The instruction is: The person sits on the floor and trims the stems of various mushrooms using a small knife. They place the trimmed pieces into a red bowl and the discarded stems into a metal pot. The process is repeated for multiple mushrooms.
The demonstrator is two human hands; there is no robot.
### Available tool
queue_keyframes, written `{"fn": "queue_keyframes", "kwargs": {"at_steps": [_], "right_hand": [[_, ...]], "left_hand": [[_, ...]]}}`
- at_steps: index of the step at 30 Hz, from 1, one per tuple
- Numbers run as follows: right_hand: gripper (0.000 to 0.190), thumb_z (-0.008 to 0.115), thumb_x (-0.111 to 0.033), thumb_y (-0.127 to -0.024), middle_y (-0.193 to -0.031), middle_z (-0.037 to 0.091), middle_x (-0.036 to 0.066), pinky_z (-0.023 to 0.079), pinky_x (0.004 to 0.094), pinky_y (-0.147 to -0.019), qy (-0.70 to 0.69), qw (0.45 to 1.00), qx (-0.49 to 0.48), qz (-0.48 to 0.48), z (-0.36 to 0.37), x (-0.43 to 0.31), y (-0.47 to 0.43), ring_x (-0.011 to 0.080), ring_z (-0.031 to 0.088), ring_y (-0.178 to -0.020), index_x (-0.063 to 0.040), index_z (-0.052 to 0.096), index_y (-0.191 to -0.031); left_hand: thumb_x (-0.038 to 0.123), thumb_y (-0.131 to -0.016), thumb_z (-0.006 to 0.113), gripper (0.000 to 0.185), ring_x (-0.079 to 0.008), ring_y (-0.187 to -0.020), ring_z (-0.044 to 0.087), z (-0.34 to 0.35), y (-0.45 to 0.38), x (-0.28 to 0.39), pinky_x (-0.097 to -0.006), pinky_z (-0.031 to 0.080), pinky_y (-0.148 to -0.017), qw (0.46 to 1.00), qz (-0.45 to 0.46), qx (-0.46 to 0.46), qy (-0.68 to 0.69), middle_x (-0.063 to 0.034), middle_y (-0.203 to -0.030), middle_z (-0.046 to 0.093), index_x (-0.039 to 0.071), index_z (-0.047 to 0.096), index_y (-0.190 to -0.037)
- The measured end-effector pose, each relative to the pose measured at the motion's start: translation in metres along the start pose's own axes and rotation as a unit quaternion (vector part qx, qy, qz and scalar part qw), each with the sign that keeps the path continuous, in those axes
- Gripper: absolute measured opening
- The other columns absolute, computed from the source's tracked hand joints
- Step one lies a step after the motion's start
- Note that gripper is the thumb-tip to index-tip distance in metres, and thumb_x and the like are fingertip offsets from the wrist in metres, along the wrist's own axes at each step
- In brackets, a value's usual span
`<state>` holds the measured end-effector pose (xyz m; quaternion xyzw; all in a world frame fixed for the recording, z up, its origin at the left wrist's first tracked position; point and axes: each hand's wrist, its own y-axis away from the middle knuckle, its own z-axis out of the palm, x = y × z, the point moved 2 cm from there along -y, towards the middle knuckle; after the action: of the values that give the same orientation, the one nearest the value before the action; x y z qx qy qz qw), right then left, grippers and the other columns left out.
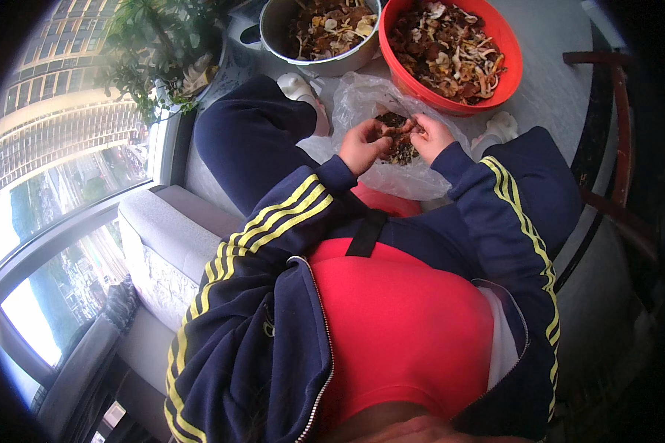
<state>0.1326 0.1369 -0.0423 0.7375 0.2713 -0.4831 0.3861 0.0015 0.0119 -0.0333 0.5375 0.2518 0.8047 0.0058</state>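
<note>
My left hand point(364, 145) and my right hand point(432, 137) meet in front of me, fingertips nearly touching. Between them they pinch a small brown piece point(402, 130), apparently of mushroom; the fingers partly hide it. Directly below lies a clear plastic bag point(360, 99), spread wide, with dark crumbly scraps point(403, 155) in its middle. Just beyond the bag is a red plastic basin point(511, 61) full of brown and pale mushrooms point(449, 55). To its left stands a grey metal pot point(332, 67) holding more mushrooms point(335, 27).
Green potted plants point(160, 50) fill the far left, beside a window point(66, 133). A grey padded seat point(172, 238) is at my left. On the right is a reddish-brown frame point(623, 133). My feet in white footwear point(296, 87) flank the bag. Something red point(388, 200) shows under it.
</note>
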Motion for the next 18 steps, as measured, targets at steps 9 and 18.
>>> {"fn": "queue_keyframes", "kwargs": {"at_steps": [9, 18], "right_hand": [[0.018, 0.066, -0.015, -0.077, -0.073, 0.060, 0.006, 0.046, 0.0262, -0.061, -0.050, 0.998, -0.016, -0.036, 0.003, -0.006, 0.001, 0.0113, 0.057, -0.065, -0.003, 0.058, -0.087], [0.013, 0.059, -0.007, -0.075, -0.076, 0.061, 0.006, 0.048, 0.0272, -0.066, -0.036, 0.998, -0.005, -0.056, 0.009, 0.002, -0.002, 0.0130, 0.058, -0.070, -0.002, 0.057, -0.087]], "left_hand": [[0.000, -0.081, 0.058, 0.017, -0.0115, -0.061, 0.057, -0.001, 0.000, 0.000, -0.0241, 0.049, -0.055, 0.999, -0.033, -0.002, 0.033, -0.0051, -0.076, 0.059, 0.001, 0.050, -0.096], [0.001, -0.082, 0.059, 0.017, -0.0117, -0.073, 0.057, 0.000, -0.001, -0.002, -0.0245, 0.047, -0.066, 0.999, 0.031, -0.007, -0.025, -0.0048, -0.085, 0.059, 0.000, 0.052, -0.098]]}}
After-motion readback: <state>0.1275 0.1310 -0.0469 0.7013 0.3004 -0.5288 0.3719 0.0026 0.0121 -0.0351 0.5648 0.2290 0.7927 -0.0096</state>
